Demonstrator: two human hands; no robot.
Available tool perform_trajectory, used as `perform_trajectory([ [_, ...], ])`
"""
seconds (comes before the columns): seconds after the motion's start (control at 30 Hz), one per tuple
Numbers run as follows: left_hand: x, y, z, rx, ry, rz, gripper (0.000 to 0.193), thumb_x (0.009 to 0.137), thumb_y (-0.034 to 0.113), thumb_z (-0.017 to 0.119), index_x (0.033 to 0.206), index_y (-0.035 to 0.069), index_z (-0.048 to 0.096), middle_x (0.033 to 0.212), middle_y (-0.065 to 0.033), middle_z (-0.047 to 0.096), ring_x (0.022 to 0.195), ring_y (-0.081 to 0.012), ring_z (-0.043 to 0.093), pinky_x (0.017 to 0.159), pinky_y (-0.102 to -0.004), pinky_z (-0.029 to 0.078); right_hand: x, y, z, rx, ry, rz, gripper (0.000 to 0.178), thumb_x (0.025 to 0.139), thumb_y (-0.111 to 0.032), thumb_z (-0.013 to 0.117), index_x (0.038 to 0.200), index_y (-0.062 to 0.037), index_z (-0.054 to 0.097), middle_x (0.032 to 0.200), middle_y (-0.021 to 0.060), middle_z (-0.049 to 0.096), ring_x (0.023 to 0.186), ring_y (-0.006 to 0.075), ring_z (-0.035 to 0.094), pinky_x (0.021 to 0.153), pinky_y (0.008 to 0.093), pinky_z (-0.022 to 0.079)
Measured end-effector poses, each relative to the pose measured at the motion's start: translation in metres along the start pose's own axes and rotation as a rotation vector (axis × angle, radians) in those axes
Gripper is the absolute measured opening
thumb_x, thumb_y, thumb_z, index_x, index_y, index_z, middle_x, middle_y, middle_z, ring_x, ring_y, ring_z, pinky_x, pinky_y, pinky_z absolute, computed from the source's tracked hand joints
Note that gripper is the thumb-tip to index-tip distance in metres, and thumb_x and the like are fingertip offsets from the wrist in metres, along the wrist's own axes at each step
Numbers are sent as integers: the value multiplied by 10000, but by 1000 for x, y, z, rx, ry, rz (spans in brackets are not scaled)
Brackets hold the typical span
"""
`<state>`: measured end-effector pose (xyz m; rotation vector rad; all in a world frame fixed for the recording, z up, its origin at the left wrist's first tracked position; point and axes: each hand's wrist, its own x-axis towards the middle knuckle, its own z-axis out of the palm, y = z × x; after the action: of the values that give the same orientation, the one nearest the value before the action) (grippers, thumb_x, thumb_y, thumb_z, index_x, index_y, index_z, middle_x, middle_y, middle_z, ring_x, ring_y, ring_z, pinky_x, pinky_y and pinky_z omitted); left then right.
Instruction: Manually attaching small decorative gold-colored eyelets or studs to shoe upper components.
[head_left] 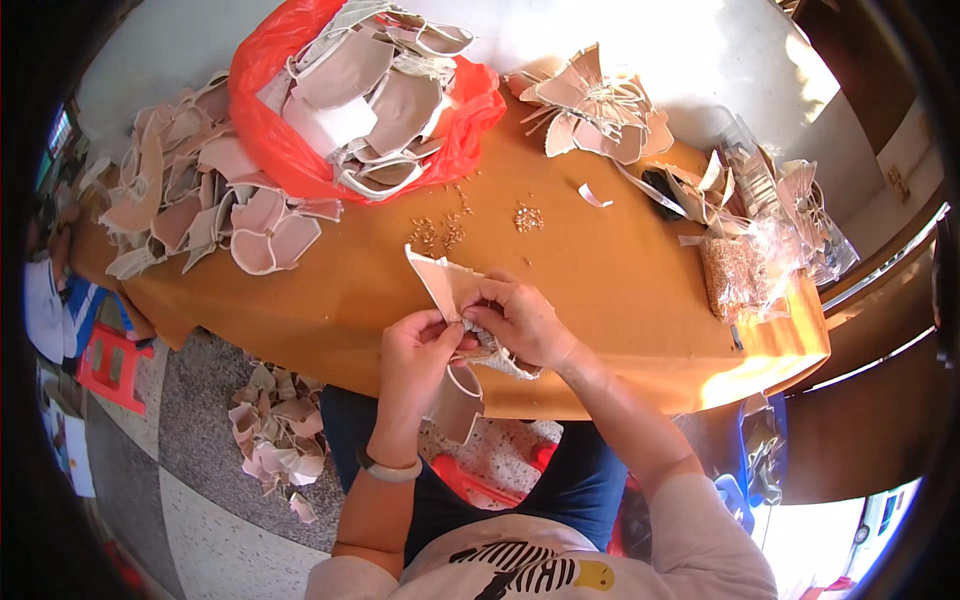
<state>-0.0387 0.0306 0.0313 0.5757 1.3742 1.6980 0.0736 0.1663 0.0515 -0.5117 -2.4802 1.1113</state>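
Both hands are closed on a beige bra piece (437, 280) held over the near edge of the table. My left hand (413, 350) pinches it with thumb and fingertips from the left. Across from it, my right hand (522, 318) grips the fabric close to the left thumb, its fingers bent. One panel sticks up and away beyond the hands, while a rounded cup (459, 404) hangs below the table edge. The fingers hide whatever small part lies between them. Small gold-coloured bits (437, 236) lie in loose groups just beyond the piece.
A red plastic bag (262, 125) full of beige cups stands at the back. Piles of similar pieces lie left (272, 232) and back right (600, 110), and another heap (280, 425) is on the floor. A clear bag of gold bits (735, 272) sits on the orange-brown tablecloth (620, 270).
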Motion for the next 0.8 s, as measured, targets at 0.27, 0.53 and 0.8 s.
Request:
perform_trajectory([
  [0.27,1,-5,1,-8,-1,4,139,946,53,615,1020,-49,673,872,-76,714,755,-127,706,608,-218,542,2,6,9,-8,127,119,169,840,-145,723,877,-3,638,832,112,643,724,239,640,664,356,503],
  [0.53,2,-3,-1,41,9,9,129,939,41,618,1010,-51,676,871,-88,718,762,-135,709,602,-220,547,13,12,-22,44,81,136,142,820,-143,709,924,-45,714,844,134,718,764,247,695,724,354,539],
  [0.8,1,-2,-2,51,-18,-12,126,931,31,631,1016,-55,670,866,-98,718,737,-128,699,593,-214,544,13,56,-56,-157,266,183,103,808,-88,706,894,-39,734,908,143,685,805,285,680,733,366,543],
])
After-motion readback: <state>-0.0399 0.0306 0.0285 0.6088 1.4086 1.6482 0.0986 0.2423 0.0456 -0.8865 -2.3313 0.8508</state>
